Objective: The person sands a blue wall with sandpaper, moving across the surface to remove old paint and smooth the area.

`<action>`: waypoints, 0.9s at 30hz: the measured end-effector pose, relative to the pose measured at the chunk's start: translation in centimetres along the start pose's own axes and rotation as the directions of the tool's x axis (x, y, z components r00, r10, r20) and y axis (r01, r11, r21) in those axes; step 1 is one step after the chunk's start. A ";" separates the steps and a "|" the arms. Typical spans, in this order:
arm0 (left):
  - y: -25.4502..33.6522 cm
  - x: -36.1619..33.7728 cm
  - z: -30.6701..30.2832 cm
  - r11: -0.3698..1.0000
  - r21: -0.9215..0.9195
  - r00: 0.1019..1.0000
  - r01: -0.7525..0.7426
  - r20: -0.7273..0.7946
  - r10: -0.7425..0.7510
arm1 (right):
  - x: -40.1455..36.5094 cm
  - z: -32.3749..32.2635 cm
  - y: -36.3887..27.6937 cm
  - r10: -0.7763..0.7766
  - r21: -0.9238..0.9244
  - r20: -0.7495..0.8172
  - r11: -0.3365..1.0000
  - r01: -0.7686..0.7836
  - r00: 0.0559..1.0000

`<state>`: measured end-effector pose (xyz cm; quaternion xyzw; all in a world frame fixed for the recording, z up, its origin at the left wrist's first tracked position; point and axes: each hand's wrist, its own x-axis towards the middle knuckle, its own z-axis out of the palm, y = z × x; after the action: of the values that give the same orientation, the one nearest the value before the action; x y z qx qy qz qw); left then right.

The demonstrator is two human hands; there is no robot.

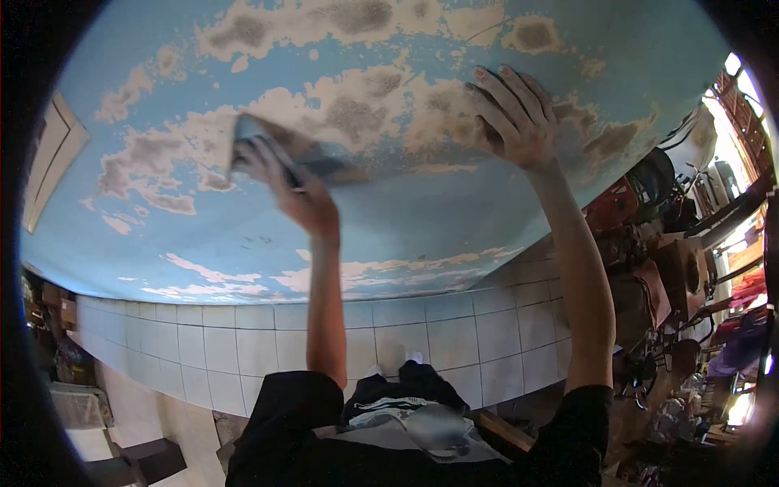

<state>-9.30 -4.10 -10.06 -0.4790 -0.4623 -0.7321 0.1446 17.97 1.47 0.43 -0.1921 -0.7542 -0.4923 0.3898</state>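
My left hand [294,188] is wrapped around a flat, grey, roughly rectangular hand tool [304,146] against the wall. Motion blurs the tool, so I cannot make out whether it is a trowel or a sanding board. To its right, my right hand [519,122] rests on the wall with fingers stretched out and holds nothing. The light blue wall [438,215] has jagged cream patches [235,28] where paint is gone, some with darker grey-brown middles. Both hands are over a long band of these patches.
White floor tiles [450,337] run along the wall's foot. On the right are crowded household items, including a brown box [677,268] and a red object [610,207]. A pale framed panel [50,162] sits at the wall's left edge. Dark furniture [150,461] stands lower left.
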 end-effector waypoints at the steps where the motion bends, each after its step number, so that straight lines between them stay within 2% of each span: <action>1: -1.0 -2.2 0.9 0.997 0.068 0.996 -0.045 0.085 0.039 | -0.1 0.0 0.1 -0.002 0.017 0.002 1.000 0.002 1.000; 3: 2.4 -6.5 3.0 0.989 -0.027 0.961 -0.144 0.233 0.146 | 0.0 -0.2 0.3 -0.010 0.029 0.009 1.000 0.010 1.000; 4: 4.3 -9.1 3.3 0.985 0.077 0.873 -0.154 0.478 0.099 | 0.0 -0.2 0.2 -0.016 0.038 0.027 0.999 0.015 1.000; 5: 5.2 -10.2 3.6 0.977 -0.071 0.760 -0.203 0.618 0.203 | -0.1 -0.2 0.2 -0.022 0.058 0.016 0.998 0.021 1.000; 7: 2.3 -9.9 3.4 0.915 0.068 0.750 -0.398 0.598 0.282 | -0.2 -0.2 0.6 -0.035 0.064 0.037 0.997 0.033 0.999; 8: 0.0 -8.6 3.6 0.984 -0.017 0.854 -0.175 0.494 0.161 | -0.2 -0.2 0.7 -0.050 0.069 0.020 0.996 0.048 0.999; 9: -1.6 -7.5 3.8 0.990 -0.131 0.915 0.045 0.403 0.012 | -0.4 -0.3 0.6 -0.038 0.092 0.021 0.995 0.036 0.999; 10: -0.6 -5.8 3.7 0.992 -0.122 0.919 0.039 0.394 0.013 | -0.5 -0.1 0.5 -0.022 0.115 0.022 0.993 0.019 1.000; 12: 3.0 -2.2 2.3 1.000 -0.005 0.998 -0.021 0.054 0.021 | -0.5 -0.1 0.4 -0.019 0.136 0.022 0.991 0.016 1.000; 13: 1.3 -4.7 3.5 0.979 0.095 0.972 -0.182 0.169 0.165 | -0.4 -0.2 0.5 -0.018 0.138 0.023 0.990 0.015 1.000; 14: 3.5 -6.7 4.6 0.917 0.321 0.882 -0.236 0.466 0.063 | -0.2 -0.3 0.6 -0.017 0.146 0.012 0.989 0.015 1.000; 15: 5.5 -8.5 5.3 0.796 0.501 0.721 -0.339 0.682 -0.122 | -0.1 -0.5 0.6 -0.023 0.140 0.041 0.990 0.017 0.999; 16: 5.2 -8.6 4.9 0.788 0.516 0.727 -0.337 0.674 -0.130 | -0.1 -0.6 0.5 -0.031 0.139 0.070 0.990 0.021 0.997; 17: 4.5 -8.6 4.2 0.930 0.282 0.839 -0.236 0.542 0.049 | -0.2 -0.6 0.4 -0.036 0.157 0.059 0.987 0.026 0.998; 18: 3.3 -8.4 3.5 0.982 -0.001 0.924 -0.191 0.337 0.180 | -0.2 -0.4 0.6 -0.040 0.158 0.046 0.987 0.032 0.998; 19: -0.5 -8.1 2.3 0.988 0.062 0.954 -0.145 0.273 0.123 | -0.2 -0.2 0.7 -0.042 0.159 0.034 0.987 0.036 0.999; 20: -0.7 -7.1 2.1 0.986 0.080 0.956 -0.148 0.267 0.122 | -0.2 -0.1 0.7 -0.044 0.174 0.021 0.984 0.040 0.999; 23: 0.2 -4.5 1.5 0.996 0.075 0.999 -0.040 0.034 0.037 | -0.3 -0.1 0.4 -0.016 0.164 0.015 0.986 0.013 1.000; 24: 1.1 -6.8 2.0 0.974 0.139 0.963 -0.180 0.225 0.146 | -0.4 0.1 0.4 -0.015 0.152 -0.003 0.988 0.015 1.000; 25: 1.0 -7.8 1.9 0.973 0.142 0.964 -0.181 0.219 0.148 | -0.4 0.2 0.3 -0.017 0.138 -0.019 0.990 0.019 1.000; 27: 1.6 -8.7 1.9 0.937 0.006 0.857 -0.350 0.406 0.318 | -0.4 0.1 0.2 -0.032 0.131 0.008 0.991 0.030 0.999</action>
<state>-2.83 -5.40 -16.26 -0.6847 -0.4206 -0.5636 0.1912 18.30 1.69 0.20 -0.1569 -0.7896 -0.4470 0.3900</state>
